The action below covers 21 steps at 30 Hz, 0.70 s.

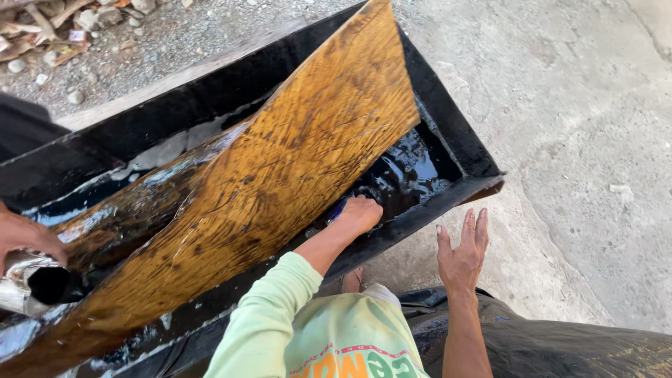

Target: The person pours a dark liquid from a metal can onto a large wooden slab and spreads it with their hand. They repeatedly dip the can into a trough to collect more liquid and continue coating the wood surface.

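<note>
Head view looks down on a long black trough (448, 126) set on pale concrete, its length running from the lower left up to the right, with dark shiny liquid (409, 175) pooled at its right end. A wide wet sheet of yellow-brown wood veneer (280, 168) lies slantwise in it, long axis from the lower-left corner up to the top centre, its upper end lifted over the far rim. The person's left hand (358, 213), in a light green sleeve, reaches into the trough at the near edge of the sheet, fingers curled down onto something blue; whether they grip it cannot be told. The right hand (462, 255) hovers just outside the near wall, fingers straight and slightly spread, holding nothing. At far left another person's hand (24, 238) rests on a shiny metal can (31, 283) with a dark mouth
</note>
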Tool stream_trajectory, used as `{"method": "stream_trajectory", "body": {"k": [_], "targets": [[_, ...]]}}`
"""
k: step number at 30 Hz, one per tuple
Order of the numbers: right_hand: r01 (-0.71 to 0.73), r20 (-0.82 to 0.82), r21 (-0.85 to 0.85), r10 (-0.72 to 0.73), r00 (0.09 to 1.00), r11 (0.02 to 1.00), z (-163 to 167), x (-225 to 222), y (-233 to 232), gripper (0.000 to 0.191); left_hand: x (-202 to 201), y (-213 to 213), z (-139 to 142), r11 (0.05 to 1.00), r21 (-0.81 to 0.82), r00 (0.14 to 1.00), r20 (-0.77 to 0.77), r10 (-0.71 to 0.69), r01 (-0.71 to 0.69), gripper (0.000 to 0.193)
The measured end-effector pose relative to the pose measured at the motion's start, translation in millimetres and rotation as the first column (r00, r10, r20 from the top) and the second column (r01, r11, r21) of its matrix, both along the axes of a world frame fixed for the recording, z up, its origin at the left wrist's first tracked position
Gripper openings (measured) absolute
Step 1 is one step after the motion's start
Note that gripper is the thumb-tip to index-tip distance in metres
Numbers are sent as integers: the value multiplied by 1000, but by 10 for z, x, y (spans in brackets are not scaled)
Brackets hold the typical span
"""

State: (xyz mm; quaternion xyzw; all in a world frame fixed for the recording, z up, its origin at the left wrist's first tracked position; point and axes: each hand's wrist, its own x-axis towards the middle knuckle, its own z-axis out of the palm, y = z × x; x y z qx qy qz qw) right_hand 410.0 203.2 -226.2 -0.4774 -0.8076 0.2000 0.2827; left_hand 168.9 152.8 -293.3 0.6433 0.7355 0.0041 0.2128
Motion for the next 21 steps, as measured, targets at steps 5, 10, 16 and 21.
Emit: {"method": "stream_trajectory", "body": {"k": [5, 10, 16, 21], "targets": [[73, 16, -71, -72, 997, 995, -76, 188, 97, 70, -32, 364, -40, 992, -110, 998, -7, 58, -58, 26], [81, 26, -69, -80, 996, 994, -107, 262, 182, 73, -103, 551, -1, 973, -213, 996, 7, 94, -90, 30], [71, 19, -79, -69, 997, 994, -109, 265, 231, 73, -58, 641, 50, 956, -286, 998, -30, 62, -68, 32], [50, 23, -76, -48, 999, 996, -101, 265, 237, 74, -37, 652, 56, 964, -259, 996, -81, 37, -57, 32]]}}
